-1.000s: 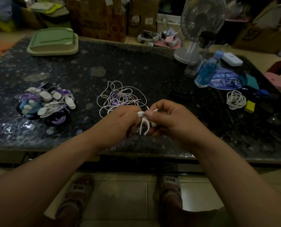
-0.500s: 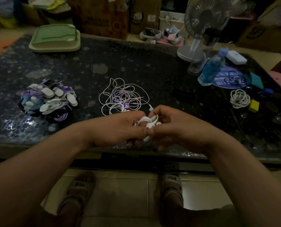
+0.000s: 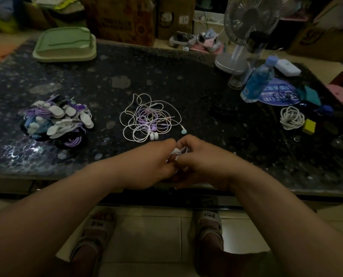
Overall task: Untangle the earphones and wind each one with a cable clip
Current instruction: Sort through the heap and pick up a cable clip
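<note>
1. Left hand (image 3: 152, 164) & right hand (image 3: 202, 162) meet knuckle to knuckle over the near table edge. Fingers of both are curled in, pinching a small white wound earphone bundle (image 3: 179, 151) btwn them. Only a few of its cord loops show above the fingertips.
2. Can't tell if a clip is on that bundle, since the hands hide most of it.
3. Just beyond the hands, on the dark speckled stone tabletop (image 3: 196, 82), lies a loose tangle of white and pale-purple earphone cords (image 3: 150, 118). Two white buds sit at its near side & a teal earbud (image 3: 183, 131) at its right edge, near the right hand's knuckles but not touching.
4. Left of the tangle, well apart, is a heap of wound earphones in white, purple, blue and black (image 3: 56, 120), w/ white clips on them.
5. On the right side of the table are a white coiled cable (image 3: 291, 117) & a small yellow block (image 3: 309, 126) just beside it. A blue plastic water bottle (image 3: 258, 80) stands upright farther back.
6. At the back, a white desk fan (image 3: 248, 25) on a round base stands back right & a pale-green lidded plastic box (image 3: 64, 45) back left. Brown cardboard boxes (image 3: 122, 19) stand behind the table.
7. Below the table edge, both feet are in light strapped sandals (image 3: 94, 232) on pale floor tiles.
</note>
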`<state>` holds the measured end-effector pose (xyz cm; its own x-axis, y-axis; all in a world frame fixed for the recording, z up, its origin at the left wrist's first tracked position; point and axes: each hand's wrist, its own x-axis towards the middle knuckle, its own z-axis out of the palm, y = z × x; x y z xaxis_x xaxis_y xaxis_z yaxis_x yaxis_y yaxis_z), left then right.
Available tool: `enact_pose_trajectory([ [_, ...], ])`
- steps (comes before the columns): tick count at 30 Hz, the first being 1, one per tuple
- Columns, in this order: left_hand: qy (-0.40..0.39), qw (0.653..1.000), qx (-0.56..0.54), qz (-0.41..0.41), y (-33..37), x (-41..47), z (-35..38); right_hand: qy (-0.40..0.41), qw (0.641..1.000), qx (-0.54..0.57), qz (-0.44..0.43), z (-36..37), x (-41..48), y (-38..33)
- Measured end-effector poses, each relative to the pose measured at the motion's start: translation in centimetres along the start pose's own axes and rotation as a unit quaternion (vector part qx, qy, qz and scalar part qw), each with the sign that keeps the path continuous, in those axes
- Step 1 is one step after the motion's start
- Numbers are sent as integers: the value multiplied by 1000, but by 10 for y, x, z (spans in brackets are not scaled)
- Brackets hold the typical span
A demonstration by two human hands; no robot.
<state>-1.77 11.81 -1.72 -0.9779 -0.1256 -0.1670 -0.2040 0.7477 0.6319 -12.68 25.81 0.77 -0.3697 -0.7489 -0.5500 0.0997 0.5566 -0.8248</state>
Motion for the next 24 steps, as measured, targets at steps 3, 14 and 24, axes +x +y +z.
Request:
enact_pose_trajectory([
  [3,5,1000,-8,4,0,0,-1,-17,999,39,13,1,0,-1],
  [14,-77,961,-254,-77,-11,-4,-18,81,910,-349,-208,4,-2,8],
  [24,-127,922,-359,-76,-10,-6,-29,51,938,-275,-203,-11,1,6],
])
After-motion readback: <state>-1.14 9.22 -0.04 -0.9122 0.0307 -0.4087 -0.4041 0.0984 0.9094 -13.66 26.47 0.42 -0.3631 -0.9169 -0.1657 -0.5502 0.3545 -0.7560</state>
